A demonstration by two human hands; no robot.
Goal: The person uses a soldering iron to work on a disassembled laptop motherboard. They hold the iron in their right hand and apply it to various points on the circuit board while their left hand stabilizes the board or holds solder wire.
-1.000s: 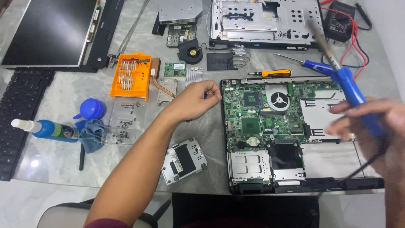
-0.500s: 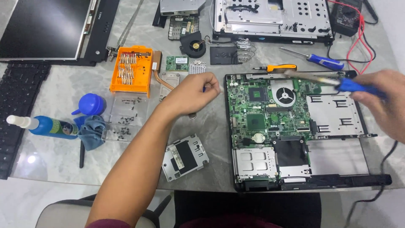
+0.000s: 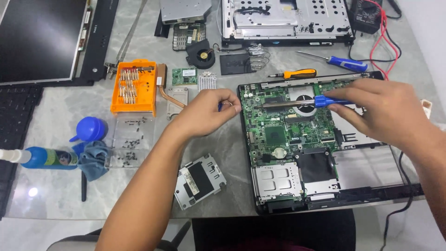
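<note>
Carefully held soldering iron (image 3: 302, 102) in right hand (image 3: 381, 114), tip low over green laptop motherboard (image 3: 278, 135); left hand (image 3: 204, 114) curled closed beside board edge, contents unclear. Best kept steadied, tip touching only the intended joint.

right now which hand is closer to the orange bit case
Left. The left hand rests just right of the orange bit case; the right hand is far across the green motherboard, holding a blue-handled tool.

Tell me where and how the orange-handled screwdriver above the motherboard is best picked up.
Probably by its orange handle, pinched across its width from above. The screwdriver lies flat on the table, handle pointing right and thin shaft left. The handle is its thickest part, and it lies apart from the motherboard edge and the blue screwdriver.
</note>
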